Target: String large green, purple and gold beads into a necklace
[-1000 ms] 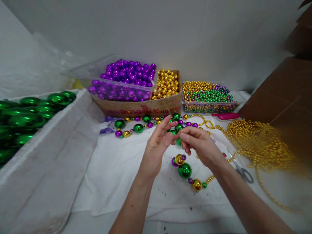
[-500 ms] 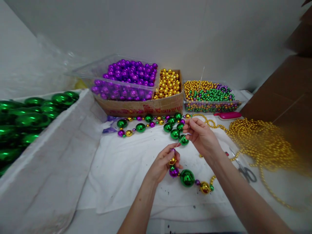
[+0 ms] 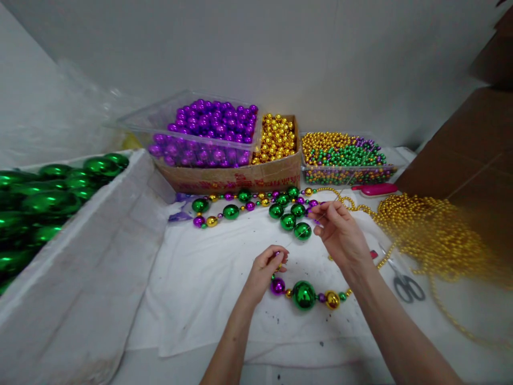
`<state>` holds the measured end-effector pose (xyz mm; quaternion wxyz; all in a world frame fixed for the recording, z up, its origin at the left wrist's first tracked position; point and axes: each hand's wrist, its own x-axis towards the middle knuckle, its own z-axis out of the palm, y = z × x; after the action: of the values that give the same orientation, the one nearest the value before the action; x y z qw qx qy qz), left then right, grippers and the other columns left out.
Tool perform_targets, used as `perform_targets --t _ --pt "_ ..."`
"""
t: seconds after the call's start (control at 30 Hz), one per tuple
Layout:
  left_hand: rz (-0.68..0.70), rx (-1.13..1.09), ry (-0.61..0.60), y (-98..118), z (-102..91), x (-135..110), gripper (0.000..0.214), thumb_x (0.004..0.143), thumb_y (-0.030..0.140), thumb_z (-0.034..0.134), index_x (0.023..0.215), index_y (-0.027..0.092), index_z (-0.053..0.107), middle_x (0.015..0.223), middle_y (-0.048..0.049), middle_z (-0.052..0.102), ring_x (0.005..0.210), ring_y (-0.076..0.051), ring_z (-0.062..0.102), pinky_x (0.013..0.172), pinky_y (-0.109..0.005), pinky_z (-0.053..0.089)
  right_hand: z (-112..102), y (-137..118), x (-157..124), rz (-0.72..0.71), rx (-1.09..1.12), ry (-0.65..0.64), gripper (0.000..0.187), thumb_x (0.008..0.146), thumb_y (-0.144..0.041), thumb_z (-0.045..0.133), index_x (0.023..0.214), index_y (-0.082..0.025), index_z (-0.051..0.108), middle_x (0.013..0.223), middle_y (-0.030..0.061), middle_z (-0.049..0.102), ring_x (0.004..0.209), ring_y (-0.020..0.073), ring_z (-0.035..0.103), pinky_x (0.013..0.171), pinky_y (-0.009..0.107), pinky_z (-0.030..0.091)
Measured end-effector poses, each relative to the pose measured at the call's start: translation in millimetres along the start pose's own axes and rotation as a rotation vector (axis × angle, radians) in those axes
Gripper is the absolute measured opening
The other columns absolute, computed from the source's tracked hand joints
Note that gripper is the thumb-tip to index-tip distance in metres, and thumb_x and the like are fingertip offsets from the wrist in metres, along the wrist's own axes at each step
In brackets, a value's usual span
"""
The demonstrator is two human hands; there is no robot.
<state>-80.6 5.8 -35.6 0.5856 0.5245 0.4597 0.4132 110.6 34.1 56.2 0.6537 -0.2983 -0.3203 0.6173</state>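
Observation:
My left hand (image 3: 268, 270) is closed on the end of a bead strand, pinching a small purple bead (image 3: 277, 254). From there the strand hangs to the cloth with a purple bead (image 3: 277, 286), a large green bead (image 3: 304, 295) and a gold bead (image 3: 332, 299), then small gold beads that pass behind my right forearm. My right hand (image 3: 336, 227), higher and to the right, pinches a thin pale thread (image 3: 306, 231) that slants down toward my left hand. Just beyond my right hand lie several loose large green beads (image 3: 287, 221).
A bead string (image 3: 231, 212) lies at the back. Behind it stand a tub of purple beads (image 3: 216, 125), a carton (image 3: 224, 179) with gold beads and a mixed-bead tub (image 3: 348, 174). Foam box (image 3: 92, 272) at left; scissors (image 3: 407, 287), pink-handled tool (image 3: 379, 190) and gold bead pile (image 3: 436, 235) at right.
My right hand has moved right and slightly down, away from my left hand, so a longer stretch of thread spans them. My left hand has shifted slightly left with the strand.

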Motion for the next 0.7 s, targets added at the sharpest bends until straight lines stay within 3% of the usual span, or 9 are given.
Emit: perform_targets --t 0.13,0.2,0.33,0.7 --pt "0.193 0.443 0.032 -5 -0.7 -3 0.019 0.087 0.029 0.051 0.086 0.019 0.066 0.091 -0.0054 0.063 0.09 -0.02 0.057 0.082 -0.033 0.045 -24 5 -7 -0.047 -0.07 0.143 0.018 0.075 -0.037 0.071 0.08 -0.022 0.062 0.084 -0.0004 0.064 0.076 0.0115 0.061 0.049 0.018 0.046" --pt "0.22 0.563 0.027 -6 -0.9 -4 0.023 0.089 0.028 0.046 0.08 0.018 0.065 0.087 -0.0055 0.063 0.087 -0.02 0.058 0.081 -0.033 0.043 -35 5 -9 -0.088 -0.122 0.234 0.019 0.073 -0.037 0.073 0.079 -0.021 0.063 0.082 -0.0015 0.063 0.073 0.0097 0.059 0.049 0.016 0.045" --pt "0.23 0.596 0.015 -13 -2.0 -6 0.023 0.09 0.025 0.044 0.082 0.018 0.064 0.088 -0.0045 0.064 0.086 -0.018 0.059 0.08 -0.031 0.044 -49 5 -13 -0.087 -0.23 0.34 0.023 0.067 -0.036 0.077 0.077 -0.018 0.065 0.076 -0.0015 0.06 0.064 0.0081 0.055 0.044 0.015 0.043" --pt "0.292 0.602 0.084 -24 -1.9 -7 0.021 0.089 0.029 0.048 0.083 0.02 0.065 0.087 -0.0042 0.065 0.085 -0.018 0.061 0.077 -0.03 0.047 -72 3 -28 0.051 -0.244 0.338 0.032 0.066 -0.043 0.077 0.08 -0.018 0.064 0.072 0.0008 0.064 0.066 0.0117 0.061 0.049 0.018 0.05"
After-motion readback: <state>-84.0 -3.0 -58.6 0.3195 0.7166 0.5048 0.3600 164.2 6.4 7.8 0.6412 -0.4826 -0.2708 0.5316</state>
